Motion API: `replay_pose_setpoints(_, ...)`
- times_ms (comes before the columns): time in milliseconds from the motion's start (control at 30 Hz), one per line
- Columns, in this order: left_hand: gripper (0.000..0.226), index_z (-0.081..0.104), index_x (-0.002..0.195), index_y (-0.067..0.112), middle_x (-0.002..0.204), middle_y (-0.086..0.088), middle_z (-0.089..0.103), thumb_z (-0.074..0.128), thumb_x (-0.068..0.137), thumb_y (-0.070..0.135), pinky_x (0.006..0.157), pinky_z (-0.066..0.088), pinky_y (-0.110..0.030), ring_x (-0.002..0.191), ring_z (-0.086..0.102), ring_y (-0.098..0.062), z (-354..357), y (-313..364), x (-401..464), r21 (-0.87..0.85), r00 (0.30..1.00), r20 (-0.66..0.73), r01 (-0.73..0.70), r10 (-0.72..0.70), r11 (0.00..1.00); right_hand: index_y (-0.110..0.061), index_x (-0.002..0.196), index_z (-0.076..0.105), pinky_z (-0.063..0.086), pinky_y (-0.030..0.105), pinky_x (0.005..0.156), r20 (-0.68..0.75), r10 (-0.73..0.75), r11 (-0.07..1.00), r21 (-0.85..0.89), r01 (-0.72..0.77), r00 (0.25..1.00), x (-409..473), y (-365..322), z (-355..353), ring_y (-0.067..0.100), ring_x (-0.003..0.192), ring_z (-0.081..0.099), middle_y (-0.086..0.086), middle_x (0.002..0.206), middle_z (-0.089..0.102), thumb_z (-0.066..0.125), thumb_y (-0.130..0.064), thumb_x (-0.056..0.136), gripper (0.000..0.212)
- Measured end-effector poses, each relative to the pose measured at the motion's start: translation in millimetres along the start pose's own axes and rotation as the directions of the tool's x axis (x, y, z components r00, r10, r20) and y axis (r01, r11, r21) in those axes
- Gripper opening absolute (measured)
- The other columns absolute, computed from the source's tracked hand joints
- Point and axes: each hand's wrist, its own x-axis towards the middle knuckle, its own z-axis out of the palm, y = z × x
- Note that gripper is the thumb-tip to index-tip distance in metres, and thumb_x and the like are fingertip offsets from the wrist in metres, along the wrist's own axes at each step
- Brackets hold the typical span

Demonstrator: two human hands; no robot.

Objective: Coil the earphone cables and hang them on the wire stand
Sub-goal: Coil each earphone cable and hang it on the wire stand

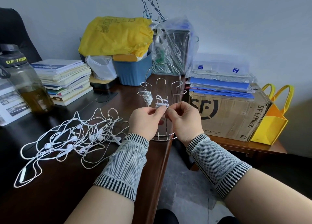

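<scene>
From my head camera, both my hands meet in front of the wire stand, which sits at the counter's right edge. My left hand and right hand each pinch the small white coiled cable between thumb and fingertips; the grip on both sides is narrow, closed on the bundle, with nothing else held. The bundle sits at about twelve o'clock from my knuckles, touching or just at one of the stand's front hooks; I cannot tell whether it is already seated on the wire. It looks bunched rather than long, so I judge the next move is a short push forward and down over that hook, and either hand is equally near.

One finished coil already hangs on a hook at about ten o'clock from my hands. The tangled pile of earphones lies loose on the counter at about eight o'clock, nearer my left hand, so that hand would likely fetch the next one.
</scene>
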Motion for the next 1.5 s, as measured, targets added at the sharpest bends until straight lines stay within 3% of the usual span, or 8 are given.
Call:
replay_pose_setpoints(200, 0.035, 0.073, 0.065, 0.021, 0.062, 0.005, 0.072, 0.067, 0.082, 0.052, 0.074, 0.060, -0.045, 0.068, 0.072, -0.013, 0, 1, 1, 0.081, 0.998, -0.066, -0.005, 0.011, 0.997, -0.020, 0.081, 0.060, 0.054, 0.027, 0.073, 0.021, -0.113, 0.981, -0.156, 0.115, 0.993, -4, 0, 2, 0.008, 0.073, 0.063, -0.005, 0.078, 0.067, 0.061, -0.018, 0.090, 0.009)
replay_pose_setpoints(333, 0.019, 0.075, 0.070, 0.020, 0.075, -0.002, 0.076, 0.074, 0.080, 0.036, 0.082, 0.060, -0.045, 0.082, 0.074, -0.023, -2, 1, 2, -0.112, 0.994, 0.025, 0.106, -0.104, 0.988, -0.025, 0.074, 0.058, 0.057, 0.043, 0.078, 0.018, -0.039, 0.998, -0.039, 0.040, 0.999, -5, 3, 2, 0.018, 0.078, 0.068, -0.001, 0.077, 0.069, 0.061, -0.016, 0.087, 0.016)
replay_pose_setpoints(467, 0.009, 0.073, 0.084, 0.013, 0.093, -0.013, 0.075, 0.066, 0.089, 0.015, 0.080, 0.058, -0.033, 0.089, 0.073, -0.021, -4, 6, 1, -0.309, 0.975, 0.090, 0.220, -0.202, 0.925, -0.024, 0.068, 0.059, 0.057, 0.049, 0.077, 0.016, 0.069, 0.995, 0.067, -0.070, 0.997, -1, 4, 2, 0.024, 0.076, 0.070, 0.001, 0.074, 0.070, 0.060, -0.020, 0.079, 0.012)
replay_pose_setpoints(700, 0.037, 0.068, 0.085, 0.011, 0.086, -0.003, 0.075, 0.056, 0.094, 0.044, 0.068, 0.055, -0.026, 0.077, 0.073, -0.011, -3, 19, -2, -0.391, 0.959, 0.087, 0.281, -0.268, 0.876, -0.008, 0.071, 0.057, 0.054, 0.032, 0.063, 0.061, 0.297, 0.856, 0.425, -0.294, 0.953, 3, -1, -6, 0.024, 0.065, 0.068, 0.008, 0.063, 0.066, 0.052, 0.003, 0.084, 0.017)
replay_pose_setpoints(900, 0.052, 0.071, 0.099, 0.009, 0.093, -0.003, 0.076, 0.066, 0.082, 0.059, 0.069, 0.056, -0.028, 0.080, 0.074, -0.012, -5, 19, -2, -0.361, 0.957, 0.086, 0.288, -0.276, 0.887, -0.007, 0.076, 0.062, 0.044, 0.027, 0.057, 0.087, 0.420, 0.851, 0.309, -0.426, 0.903, 4, -13, -11, 0.021, 0.060, 0.059, 0.011, 0.071, 0.063, 0.052, -0.030, 0.091, 0.029)
replay_pose_setpoints(1033, 0.047, 0.072, 0.099, 0.010, 0.090, -0.002, 0.077, 0.067, 0.083, 0.054, 0.068, 0.054, -0.027, 0.079, 0.074, -0.011, -7, 22, -3, -0.360, 0.953, 0.109, 0.303, -0.283, 0.882, 0.000, 0.085, 0.067, 0.049, 0.029, 0.056, 0.169, 0.476, 0.842, 0.195, -0.503, 0.863, 8, -24, -7, 0.020, 0.058, 0.058, 0.009, 0.071, 0.063, 0.057, -0.054, 0.084, 0.055)
replay_pose_setpoints(1200, 0.039, 0.072, 0.095, 0.011, 0.089, -0.002, 0.077, 0.068, 0.085, 0.048, 0.071, 0.055, -0.028, 0.082, 0.073, -0.012, -7, 24, -2, -0.373, 0.953, 0.114, 0.302, -0.280, 0.877, -0.004, 0.079, 0.062, 0.047, 0.029, 0.056, 0.245, 0.524, 0.793, 0.210, -0.572, 0.816, 13, -32, -9, 0.019, 0.052, 0.051, 0.008, 0.063, 0.055, 0.059, -0.061, 0.080, 0.057)
replay_pose_setpoints(1500, 0.021, 0.071, 0.092, 0.012, 0.089, -0.002, 0.076, 0.071, 0.087, 0.032, 0.066, 0.054, -0.024, 0.080, 0.073, -0.010, -6, 29, -3, -0.468, 0.960, 0.075, 0.273, -0.270, 0.841, -0.003, 0.077, 0.059, 0.053, 0.026, 0.051, 0.277, 0.501, 0.745, 0.344, -0.571, 0.820, 18, -41, -8, 0.018, 0.051, 0.057, 0.009, 0.061, 0.059, 0.072, -0.037, 0.082, 0.037)
